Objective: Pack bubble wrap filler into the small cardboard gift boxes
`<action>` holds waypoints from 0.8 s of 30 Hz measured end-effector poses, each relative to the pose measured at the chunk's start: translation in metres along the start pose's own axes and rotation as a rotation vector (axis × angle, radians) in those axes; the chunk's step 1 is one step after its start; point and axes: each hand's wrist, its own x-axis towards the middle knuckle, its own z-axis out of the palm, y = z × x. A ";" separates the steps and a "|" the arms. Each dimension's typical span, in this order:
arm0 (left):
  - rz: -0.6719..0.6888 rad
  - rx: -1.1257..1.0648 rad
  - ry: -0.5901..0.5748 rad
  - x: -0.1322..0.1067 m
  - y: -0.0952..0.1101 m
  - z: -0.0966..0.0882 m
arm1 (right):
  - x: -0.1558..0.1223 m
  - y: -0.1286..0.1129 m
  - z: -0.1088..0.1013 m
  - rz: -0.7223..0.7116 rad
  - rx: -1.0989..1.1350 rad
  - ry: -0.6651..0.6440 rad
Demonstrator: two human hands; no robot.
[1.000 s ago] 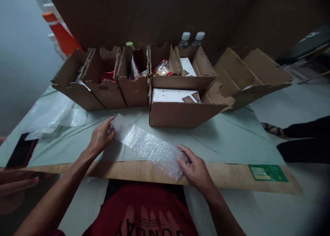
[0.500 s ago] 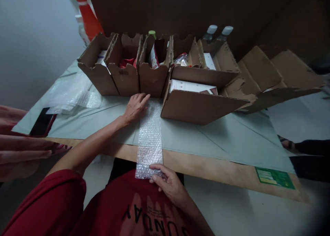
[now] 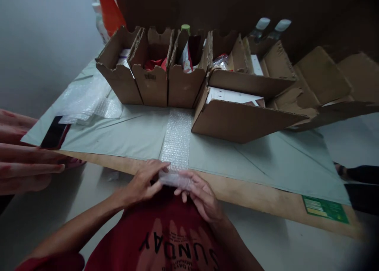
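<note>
A strip of bubble wrap runs from the cardboard boxes down to the table's front edge, where its near end is folded up into a small roll. My left hand grips the left side of that roll between thumb and fingers. On the right side, my right hand has its fingers curled round the other end. Whether anything lies inside the roll is hidden.
Cardboard boxes holding packets and white cartons line the back. Loose bubble wrap sheets and a phone lie at the left. An orange bottle stands behind. A green label is at the right front edge.
My left hand has come back from the far part of the strip to its near end. That end is now folded over and held in both hands. The view has shifted slightly.
</note>
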 end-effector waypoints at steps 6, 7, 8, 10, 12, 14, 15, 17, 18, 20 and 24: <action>-0.376 0.035 0.194 0.046 -0.021 0.020 | 0.004 -0.012 -0.016 -0.406 -0.525 0.348; -0.372 0.065 0.197 0.048 -0.024 0.022 | 0.004 -0.011 -0.019 -0.508 -0.703 0.369; -0.363 0.093 0.199 0.049 -0.026 0.023 | 0.005 -0.010 -0.020 -0.602 -0.879 0.358; -0.339 0.146 0.204 0.049 -0.028 0.026 | 0.010 -0.007 -0.021 -0.717 -1.185 0.259; -0.308 0.208 0.216 0.047 -0.028 0.028 | 0.021 -0.004 -0.021 -0.727 -1.398 0.144; -0.246 0.274 0.249 0.044 -0.025 0.028 | 0.032 -0.002 -0.021 -0.714 -1.525 0.080; -0.195 0.300 0.275 0.041 -0.022 0.027 | 0.037 -0.001 -0.021 -0.726 -1.554 0.072; -0.061 0.316 0.300 0.033 -0.016 0.024 | 0.043 -0.002 -0.022 -0.774 -1.555 0.080; 0.008 0.310 0.282 0.028 -0.012 0.023 | 0.044 -0.003 -0.022 -0.797 -1.533 0.084; 0.107 0.299 0.211 0.020 -0.007 0.021 | 0.044 -0.006 -0.022 -0.806 -1.476 0.082; 0.138 0.356 0.220 0.015 -0.002 0.020 | 0.046 -0.014 -0.020 -0.710 -1.364 0.086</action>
